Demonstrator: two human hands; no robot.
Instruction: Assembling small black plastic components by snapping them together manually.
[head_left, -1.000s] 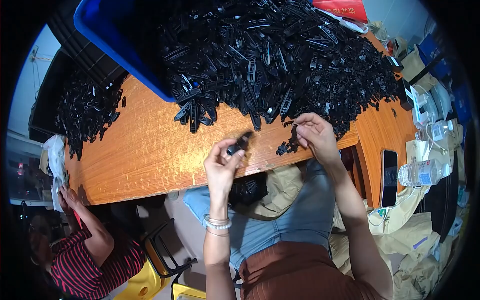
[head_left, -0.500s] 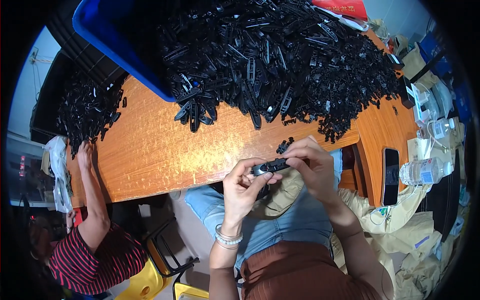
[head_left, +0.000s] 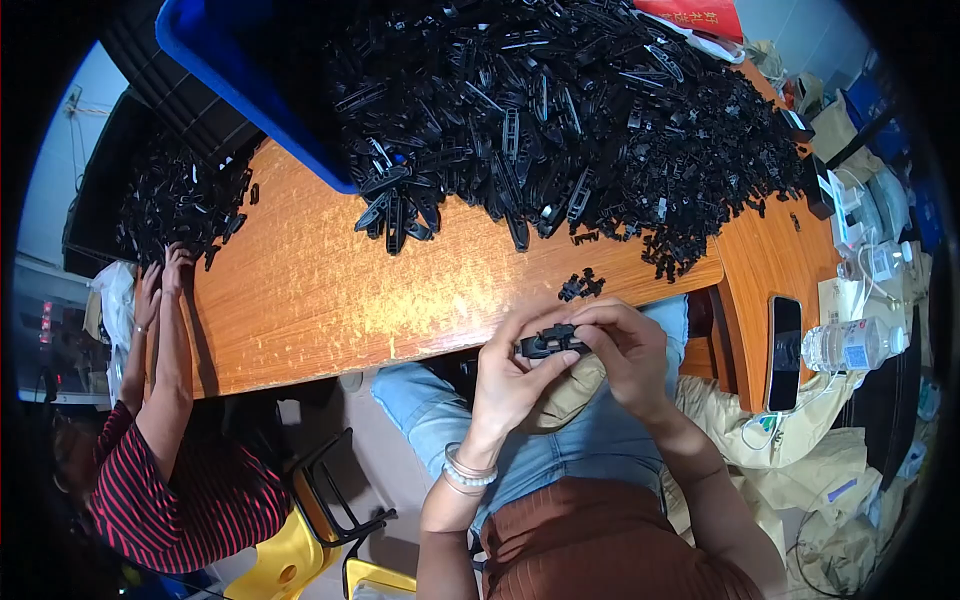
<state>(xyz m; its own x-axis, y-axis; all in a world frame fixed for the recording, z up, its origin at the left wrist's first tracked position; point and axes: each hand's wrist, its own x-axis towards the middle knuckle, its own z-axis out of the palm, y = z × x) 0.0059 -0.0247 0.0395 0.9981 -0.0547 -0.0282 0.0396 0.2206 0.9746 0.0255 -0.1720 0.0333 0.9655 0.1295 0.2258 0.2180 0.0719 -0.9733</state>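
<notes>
My left hand (head_left: 508, 388) is closed round a black plastic part (head_left: 548, 344), long and narrow with openings in it, just off the table's front edge and above my lap. The fingertips of my right hand (head_left: 632, 358) pinch at the right end of that same part. Whether they also hold a smaller piece there is hidden by the fingers. Just beyond my hands, a few small black clips (head_left: 580, 286) lie near the edge of the wooden table (head_left: 330, 290).
A large heap of long black plastic parts (head_left: 480, 130) covers the far side, with small black clips (head_left: 720, 150) heaped at its right. A blue bin (head_left: 240, 95) tilts at the left. A phone (head_left: 783, 355) and a water bottle (head_left: 850, 343) lie right. A co-worker's hands (head_left: 165, 275) reach into another heap.
The black part has turned in my left hand, showing its open side. My hands have come slightly down and closer together. The co-worker's second hand has come onto the left heap.
</notes>
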